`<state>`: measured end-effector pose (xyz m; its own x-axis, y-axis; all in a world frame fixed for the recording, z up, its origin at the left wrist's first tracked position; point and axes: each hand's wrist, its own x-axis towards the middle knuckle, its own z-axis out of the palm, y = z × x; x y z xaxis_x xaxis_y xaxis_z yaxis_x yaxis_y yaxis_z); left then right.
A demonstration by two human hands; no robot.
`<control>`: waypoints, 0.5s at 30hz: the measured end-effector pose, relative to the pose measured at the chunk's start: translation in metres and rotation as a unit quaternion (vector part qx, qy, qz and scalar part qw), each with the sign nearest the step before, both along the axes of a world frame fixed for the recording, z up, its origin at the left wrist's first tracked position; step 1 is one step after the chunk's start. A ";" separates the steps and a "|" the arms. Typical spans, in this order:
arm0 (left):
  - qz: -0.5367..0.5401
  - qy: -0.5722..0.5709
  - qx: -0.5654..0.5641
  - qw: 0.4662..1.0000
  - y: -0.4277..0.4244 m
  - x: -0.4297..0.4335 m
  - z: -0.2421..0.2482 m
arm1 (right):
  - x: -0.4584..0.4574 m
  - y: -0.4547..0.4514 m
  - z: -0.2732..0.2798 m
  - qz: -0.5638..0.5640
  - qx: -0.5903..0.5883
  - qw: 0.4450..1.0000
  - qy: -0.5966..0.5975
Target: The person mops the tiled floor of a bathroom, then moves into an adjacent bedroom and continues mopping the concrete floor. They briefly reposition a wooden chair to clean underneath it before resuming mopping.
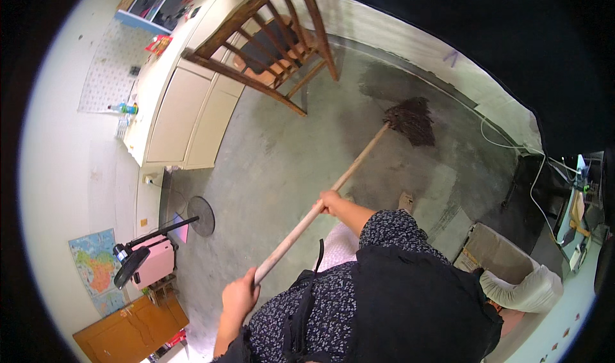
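A mop with a long wooden handle [358, 163] crosses the view at a slant. Its dark brown, shaggy mop head [411, 120] is spread on the grey concrete floor [288, 156]. My left hand [240, 290] grips the handle close to its upper end, at the lower left of the picture. Farther down the shaft, my right hand [329, 202] is wrapped around the wood. Dark, wet-looking patches surround the mop head and run towards the wall. One of my shoes [406, 201] shows below the mop head; my sleeves and clothing hide part of the floor.
A wooden slatted chair [269, 46] stands before a cream cabinet [180, 115]. On the left are a black pedestal fan [201, 216] and a pink suitcase [156, 262]. A white cable [499, 144] trails on the right, above a cushioned seat [504, 252]. A dark curtain [480, 22] hangs upper right.
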<state>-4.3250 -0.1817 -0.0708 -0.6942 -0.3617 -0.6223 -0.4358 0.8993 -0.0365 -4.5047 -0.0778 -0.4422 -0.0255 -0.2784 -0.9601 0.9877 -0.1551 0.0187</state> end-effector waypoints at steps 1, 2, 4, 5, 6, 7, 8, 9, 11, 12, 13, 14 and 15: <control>0.041 -0.016 0.005 0.999 -0.002 0.019 0.007 | 0.019 -0.017 0.005 0.028 0.000 1.000 -0.001; 0.091 -0.014 0.025 0.995 -0.006 0.042 0.011 | 0.037 -0.033 0.010 0.094 -0.002 0.995 0.016; 0.186 -0.051 0.017 0.981 -0.010 0.072 0.025 | 0.070 -0.056 0.013 0.223 -0.032 0.973 0.044; 0.220 -0.052 0.011 0.974 -0.012 0.083 0.034 | 0.085 -0.066 0.012 0.287 -0.061 0.954 0.053; 0.267 -0.048 0.003 0.962 -0.012 0.098 0.044 | 0.108 -0.079 0.010 0.303 -0.126 0.943 0.063; 0.282 -0.028 -0.008 0.959 -0.014 0.108 0.060 | 0.128 -0.092 0.008 0.314 -0.190 0.927 0.070; 0.291 -0.010 -0.015 0.957 -0.021 0.116 0.073 | 0.137 -0.107 0.020 0.275 -0.201 0.940 0.034; 0.294 -0.011 -0.069 0.953 -0.028 0.122 0.085 | 0.146 -0.122 0.037 0.231 -0.214 0.949 -0.004; 0.236 0.051 -0.163 0.957 -0.036 0.118 0.100 | 0.147 -0.150 0.059 0.189 -0.245 0.949 -0.058; 0.192 0.061 -0.176 0.964 -0.044 0.115 0.105 | 0.146 -0.160 0.074 0.157 -0.245 0.955 -0.064; 0.146 0.069 -0.187 0.969 -0.057 0.112 0.111 | 0.142 -0.169 0.088 0.121 -0.244 0.959 -0.070; 0.097 0.066 -0.189 0.975 -0.070 0.103 0.118 | 0.137 -0.176 0.099 0.081 -0.246 0.963 -0.075; 0.047 0.064 -0.189 0.979 -0.082 0.091 0.124 | 0.133 -0.181 0.103 0.055 -0.252 0.963 -0.079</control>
<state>-4.2335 -0.2635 0.0534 -0.7109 -0.6149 -0.3414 -0.5386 0.7881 -0.2980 -4.3718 -0.2587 -0.3395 0.1653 -0.7033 -0.6914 0.9763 0.0176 0.2155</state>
